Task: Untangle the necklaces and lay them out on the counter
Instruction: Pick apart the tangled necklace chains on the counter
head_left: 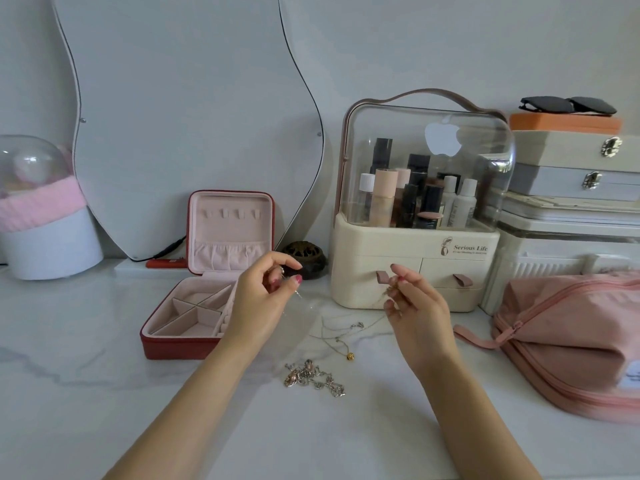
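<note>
My left hand (265,299) and my right hand (417,311) are raised above the white marble counter (104,375), each pinching a part of thin tangled chains. Fine strands hang from both hands and trail onto the counter between them. One thin chain with a small gold bead pendant (349,356) lies there. A heap of chunky silver chain with pinkish beads (313,377) rests on the counter nearer to me, touched by neither hand.
An open red jewellery box (194,327) with pink lining stands at the left, behind my left hand. A cream cosmetics organiser (412,251) stands behind my right hand. A pink zip bag (571,341) fills the right. A small dark incense holder (304,259) sits behind.
</note>
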